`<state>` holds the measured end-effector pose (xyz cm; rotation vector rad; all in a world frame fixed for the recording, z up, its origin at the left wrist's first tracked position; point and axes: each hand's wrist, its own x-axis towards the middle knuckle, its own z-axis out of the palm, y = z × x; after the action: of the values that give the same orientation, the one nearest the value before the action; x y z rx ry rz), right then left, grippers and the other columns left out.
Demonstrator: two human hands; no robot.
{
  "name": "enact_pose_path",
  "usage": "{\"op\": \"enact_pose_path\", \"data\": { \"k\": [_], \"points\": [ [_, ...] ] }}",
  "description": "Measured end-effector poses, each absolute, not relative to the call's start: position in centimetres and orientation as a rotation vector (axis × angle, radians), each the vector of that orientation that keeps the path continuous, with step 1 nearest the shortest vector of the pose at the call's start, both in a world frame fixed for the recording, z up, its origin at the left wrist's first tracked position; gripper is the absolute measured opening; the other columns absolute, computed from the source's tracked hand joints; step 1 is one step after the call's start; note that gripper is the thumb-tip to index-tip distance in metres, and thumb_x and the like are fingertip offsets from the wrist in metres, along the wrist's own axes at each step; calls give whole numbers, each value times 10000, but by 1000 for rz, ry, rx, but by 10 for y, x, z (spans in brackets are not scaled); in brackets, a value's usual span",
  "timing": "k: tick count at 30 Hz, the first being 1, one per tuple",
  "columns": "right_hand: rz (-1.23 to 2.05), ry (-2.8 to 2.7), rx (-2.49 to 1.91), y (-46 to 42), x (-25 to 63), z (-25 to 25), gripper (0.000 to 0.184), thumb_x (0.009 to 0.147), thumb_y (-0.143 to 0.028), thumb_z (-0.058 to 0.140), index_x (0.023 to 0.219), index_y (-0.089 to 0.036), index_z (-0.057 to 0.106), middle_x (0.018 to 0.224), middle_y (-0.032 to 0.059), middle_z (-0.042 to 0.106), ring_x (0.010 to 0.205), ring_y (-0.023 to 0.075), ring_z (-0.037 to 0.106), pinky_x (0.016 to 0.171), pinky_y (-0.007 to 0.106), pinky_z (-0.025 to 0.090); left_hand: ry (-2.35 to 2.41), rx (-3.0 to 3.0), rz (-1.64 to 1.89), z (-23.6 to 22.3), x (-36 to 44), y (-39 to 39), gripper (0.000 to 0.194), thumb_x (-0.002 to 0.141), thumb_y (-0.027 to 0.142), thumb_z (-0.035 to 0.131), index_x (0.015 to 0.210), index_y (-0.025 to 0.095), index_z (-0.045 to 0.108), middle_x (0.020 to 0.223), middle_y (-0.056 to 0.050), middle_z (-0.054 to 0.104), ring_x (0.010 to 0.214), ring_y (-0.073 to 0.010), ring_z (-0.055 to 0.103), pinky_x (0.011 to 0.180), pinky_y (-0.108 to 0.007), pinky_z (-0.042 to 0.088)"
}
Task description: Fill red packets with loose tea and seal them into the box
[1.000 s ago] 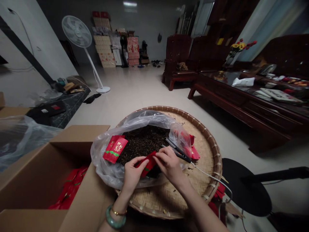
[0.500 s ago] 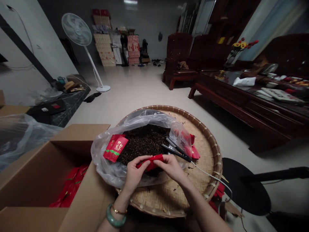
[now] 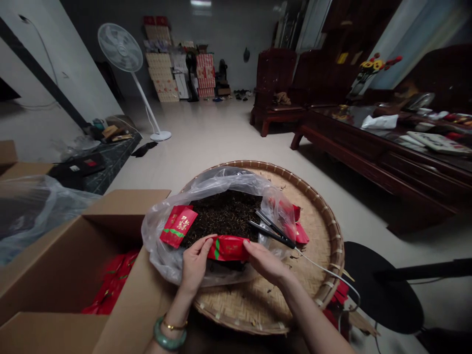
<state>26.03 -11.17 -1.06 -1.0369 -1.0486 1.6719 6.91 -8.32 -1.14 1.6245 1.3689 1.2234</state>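
Observation:
Both hands hold one small red packet point(image 3: 228, 248) with a green stripe, stretched flat between them. My left hand point(image 3: 194, 263) pinches its left end and my right hand point(image 3: 266, 263) pinches its right end. They hover over the near edge of a clear plastic bag point(image 3: 217, 184) filled with dark loose tea leaves point(image 3: 224, 216). The bag lies on a round woven bamboo tray point(image 3: 317, 216). Red packets point(image 3: 179, 226) rest in a small stack on the bag's left side. A black sealing tool point(image 3: 271, 230) with a white cord lies just beyond my right hand.
An open cardboard box point(image 3: 121, 206) at my left holds several red packets point(image 3: 110, 287). A black round stool point(image 3: 383, 290) stands at the right. A dark wooden table point(image 3: 372, 152), a standing fan point(image 3: 121, 49) and stacked boxes point(image 3: 162, 73) lie further off. More red packets point(image 3: 298, 231) sit behind the tool.
The red packet was bunched between my fingers a second ago; now it is turned face up and pulled flat between both hands, which have moved slightly apart.

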Motion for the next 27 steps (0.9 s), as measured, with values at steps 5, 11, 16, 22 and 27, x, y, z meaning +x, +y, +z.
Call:
{"op": "enact_pose_path", "data": {
  "k": [5,11,16,22,27],
  "points": [
    [1614,-1165,-1049,-113,245,2,533,789,-657,502,990,-197,682,928,39,679,877,184,571,908,364,424,1264,2506,1087,-3,65,-99,492,812,271,610,1289,197,514,1309,-119,564,1227,-302,463,990,-487,410],
    [1538,-1402,-995,-118,236,23,504,825,-626,464,1003,-207,682,985,39,684,956,199,599,941,372,434,1120,2611,967,-1,63,-97,497,808,156,574,1295,188,479,1165,-105,640,1014,-252,546,876,-424,490],
    [1272,-1290,-1146,-97,256,25,478,912,-508,356,904,-167,692,903,80,697,864,208,645,729,339,536,1276,2373,1208,3,56,-86,390,762,181,626,1148,206,578,1059,-75,673,952,-232,586,854,-407,508],
    [679,-2158,-1532,-29,242,10,472,839,-134,503,1308,-137,456,1319,132,526,1217,199,478,1030,352,373,1389,2040,1329,1,50,-80,368,727,243,668,1087,192,610,1061,-81,672,959,-226,627,844,-371,522],
    [714,-2394,-1625,7,216,0,677,634,-120,719,1271,-117,492,1257,208,529,1152,334,499,913,427,439,1412,1856,1400,-9,52,-74,427,672,263,708,1083,182,623,1071,-88,668,931,-232,647,800,-351,553]
  ]
}}
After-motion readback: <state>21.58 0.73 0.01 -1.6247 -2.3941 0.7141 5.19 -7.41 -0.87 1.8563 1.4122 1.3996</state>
